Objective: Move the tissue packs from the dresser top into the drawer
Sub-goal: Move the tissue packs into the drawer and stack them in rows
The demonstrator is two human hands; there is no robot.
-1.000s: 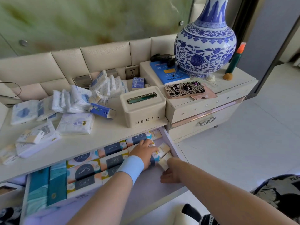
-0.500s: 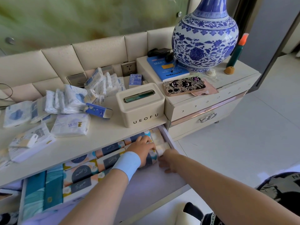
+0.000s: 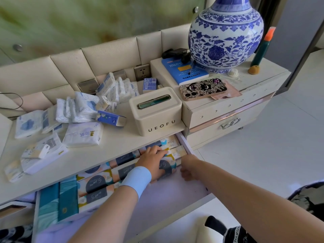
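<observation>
- In the open drawer (image 3: 185, 146), at its right end, the left hand (image 3: 152, 159) lies palm down, fingers stretched out and flat on top of the patterned tissue packs in the drawer (image 3: 98, 181); it presses on them and grips nothing. A pale blue wristband (image 3: 137, 179) sits on that wrist.
- Just beside it to the right, the right hand (image 3: 190, 168) is curled at the front edge of the same row, fingers bent down toward the drawer floor. Whether they pinch a pack I cannot tell from where I stand; the fingertips are hidden.
- The packs in the drawer lie in neat rows running left, with two teal packs (image 3: 57, 202) at the far left end. The front part of the drawer floor is bare.
- Up on the dresser top (image 3: 119, 142), the loose tissue packs (image 3: 82, 135) remain in a scattered heap, white and blue wrappers, some leaning against each other, spread from the left edge to the middle.
- A small blue carton (image 3: 111, 118) lies on its side among them.
- Right of the heap stands a cream tissue box (image 3: 156, 111) lettered UEOFU.
- Beyond that, on the raised side cabinet (image 3: 228, 109), a phone (image 3: 203, 88) lies face down near a blue booklet (image 3: 184, 71), with a large blue-and-white vase (image 3: 226, 35) behind.
</observation>
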